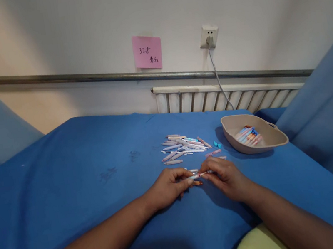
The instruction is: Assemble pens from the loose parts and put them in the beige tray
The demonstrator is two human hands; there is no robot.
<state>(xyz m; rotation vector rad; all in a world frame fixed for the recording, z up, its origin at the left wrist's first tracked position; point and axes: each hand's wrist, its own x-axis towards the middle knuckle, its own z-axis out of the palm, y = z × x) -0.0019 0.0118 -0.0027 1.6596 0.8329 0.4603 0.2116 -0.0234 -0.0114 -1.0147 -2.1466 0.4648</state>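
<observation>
Between my two hands is a slim pale pen (196, 175) with pinkish marks, held level just above the blue cloth. The fingers of my left hand (171, 186) pinch its left end, and those of my right hand (225, 175) pinch the right end. An orange-brown piece (197, 183) lies right below the pen, partly hidden by my left fingers. Beyond my hands, a heap of pale pen parts (184, 145) is spread on the cloth. Pink patterned pieces (213, 153) and small teal pieces (217, 144) lie at its right side.
A beige basket (278, 139) holding several colourful pens stands at the right. Blue cloth (76, 172) covers the table. Behind it are a radiator (207, 100), a metal rail (99, 79) and a plugged-in cord (217, 72). Something yellow and fluffy (260, 246) is under my right forearm.
</observation>
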